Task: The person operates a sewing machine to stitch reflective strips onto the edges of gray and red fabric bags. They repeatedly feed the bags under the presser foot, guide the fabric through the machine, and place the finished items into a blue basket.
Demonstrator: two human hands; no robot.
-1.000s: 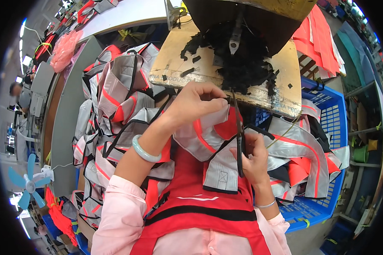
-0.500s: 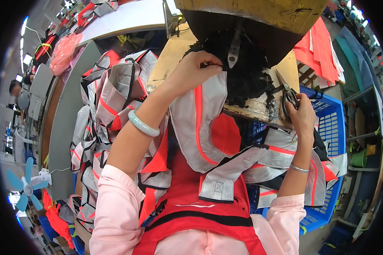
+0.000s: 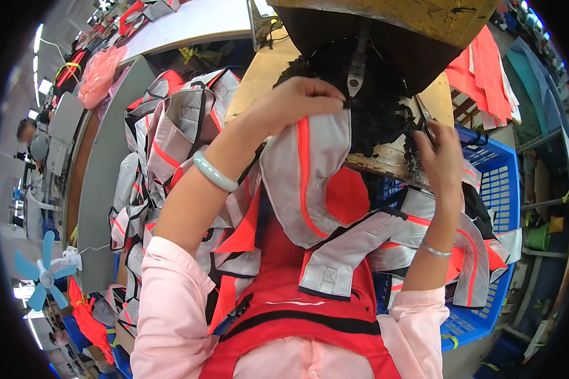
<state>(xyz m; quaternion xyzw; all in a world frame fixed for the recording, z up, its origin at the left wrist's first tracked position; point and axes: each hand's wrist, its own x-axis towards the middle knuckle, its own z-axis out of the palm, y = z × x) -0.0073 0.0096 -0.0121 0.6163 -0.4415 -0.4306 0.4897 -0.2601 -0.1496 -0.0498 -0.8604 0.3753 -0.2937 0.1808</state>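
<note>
My left hand [image 3: 306, 101] pinches the black-bound top edge of a silver-grey fabric piece [image 3: 284, 158] with a red stripe. The piece curves down over my lap, where its strap-like end [image 3: 329, 271] lies. Close by its top edge is the metal foot [image 3: 355, 79] of a machine. My right hand [image 3: 441, 151], slightly smeared, is curled over the handles of a pair of scissors [image 3: 423, 112] at the right edge of the machine table. The blades point away from me; the handles are mostly covered by my fingers.
Black scraps [image 3: 382, 117] pile up under the yellow machine housing [image 3: 385, 12]. Grey and red sewn pieces [image 3: 171, 145] heap at my left. A blue crate [image 3: 496, 189] with more pieces stands at right, red strips [image 3: 483, 76] beyond it. A fan [image 3: 46, 276] sits far left.
My right hand has moved forward over the scissors' handles, which showed more before. The left hand keeps its pinch on the fabric. The whole view has shifted slightly.
</note>
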